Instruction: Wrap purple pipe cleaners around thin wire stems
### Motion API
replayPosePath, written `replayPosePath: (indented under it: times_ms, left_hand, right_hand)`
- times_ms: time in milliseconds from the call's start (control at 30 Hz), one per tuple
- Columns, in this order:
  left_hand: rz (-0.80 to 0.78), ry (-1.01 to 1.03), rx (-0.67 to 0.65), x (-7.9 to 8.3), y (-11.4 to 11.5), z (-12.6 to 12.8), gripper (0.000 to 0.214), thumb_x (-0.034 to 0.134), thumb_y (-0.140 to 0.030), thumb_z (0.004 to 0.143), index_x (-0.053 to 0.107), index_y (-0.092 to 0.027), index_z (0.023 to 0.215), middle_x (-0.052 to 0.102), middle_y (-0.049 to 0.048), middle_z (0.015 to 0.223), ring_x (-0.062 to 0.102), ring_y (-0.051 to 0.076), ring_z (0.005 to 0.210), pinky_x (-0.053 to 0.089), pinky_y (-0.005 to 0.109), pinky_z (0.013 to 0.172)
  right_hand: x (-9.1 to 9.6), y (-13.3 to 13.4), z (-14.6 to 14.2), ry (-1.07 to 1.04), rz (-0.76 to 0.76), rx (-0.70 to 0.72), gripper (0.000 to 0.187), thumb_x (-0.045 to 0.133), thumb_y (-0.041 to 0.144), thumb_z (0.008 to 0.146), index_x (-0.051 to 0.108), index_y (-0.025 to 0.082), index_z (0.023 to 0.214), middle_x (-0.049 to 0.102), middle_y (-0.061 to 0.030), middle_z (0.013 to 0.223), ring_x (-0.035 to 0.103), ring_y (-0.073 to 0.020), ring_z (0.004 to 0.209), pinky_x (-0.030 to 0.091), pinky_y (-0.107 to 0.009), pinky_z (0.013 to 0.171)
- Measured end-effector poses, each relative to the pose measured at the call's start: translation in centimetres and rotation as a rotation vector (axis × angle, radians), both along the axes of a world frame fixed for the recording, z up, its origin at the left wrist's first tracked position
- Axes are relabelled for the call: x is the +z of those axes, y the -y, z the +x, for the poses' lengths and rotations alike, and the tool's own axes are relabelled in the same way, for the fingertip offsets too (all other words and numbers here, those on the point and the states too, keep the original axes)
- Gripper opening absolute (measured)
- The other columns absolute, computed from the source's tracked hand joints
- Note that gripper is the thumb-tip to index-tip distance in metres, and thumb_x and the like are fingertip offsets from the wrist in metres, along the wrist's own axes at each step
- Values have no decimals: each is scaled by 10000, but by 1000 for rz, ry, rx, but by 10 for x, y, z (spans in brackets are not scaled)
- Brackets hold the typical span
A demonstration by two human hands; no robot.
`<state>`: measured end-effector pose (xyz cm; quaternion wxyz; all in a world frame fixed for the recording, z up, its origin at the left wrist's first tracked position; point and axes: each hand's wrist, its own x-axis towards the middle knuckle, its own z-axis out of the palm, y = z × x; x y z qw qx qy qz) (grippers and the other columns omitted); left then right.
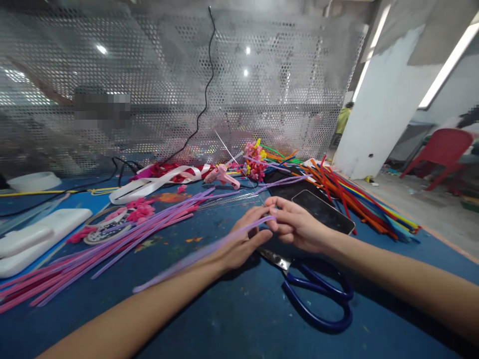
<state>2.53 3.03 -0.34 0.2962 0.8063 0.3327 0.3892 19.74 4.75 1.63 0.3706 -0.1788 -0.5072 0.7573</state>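
Note:
My right hand pinches one end of a purple pipe cleaner between thumb and fingers. The rest of the stem slants down to the left, over my left hand and forearm, its free end blurred. My left hand meets the right fingertips with its own bent fingers, its thumb set a little apart; what those fingers grip is hidden. A thin wire runs up and away from the fingertips. Just below the hands lie scissors with dark blue handles, their blade tips partly under my left hand.
Pink and purple pipe cleaners lie to the left, near a white device. Behind are a pink glue gun, white ribbon and a fuzzy flower bunch. A phone and multicoloured pipe cleaners are at right.

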Motion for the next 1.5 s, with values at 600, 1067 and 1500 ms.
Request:
replayPosePath:
  times_ms: [600, 1067, 1500]
  left_hand:
    - [-338, 389, 47, -4, -4, 3, 230, 672, -338, 718, 527, -159, 708, 609, -16, 608, 553, 100, 540, 405, 200, 522]
    - [-436, 459, 278, -8, -24, 0, 252, 665, -349, 670, 487, -173, 700, 555, -52, 546, 495, 81, 461, 409, 190, 466]
    - [-477, 429, 224, -6, -25, 2, 293, 707, -326, 635, 549, -166, 822, 614, -31, 607, 575, 109, 561, 458, 217, 563]
  right_hand:
    - [-23, -10, -1, 118, -359, 172, 120, 519, 246, 849, 516, 131, 816, 561, 2, 602, 327, 7, 353, 203, -84, 323]
    - [-46, -22, 1, 158, 69, -275, 238, 669, 350, 734, 606, 121, 744, 623, 2, 615, 532, -50, 437, 432, -150, 406]
    - [-40, -18, 0, 317, 237, -380, 266, 678, 388, 696, 580, 143, 732, 605, 28, 590, 588, -77, 474, 482, -184, 452]
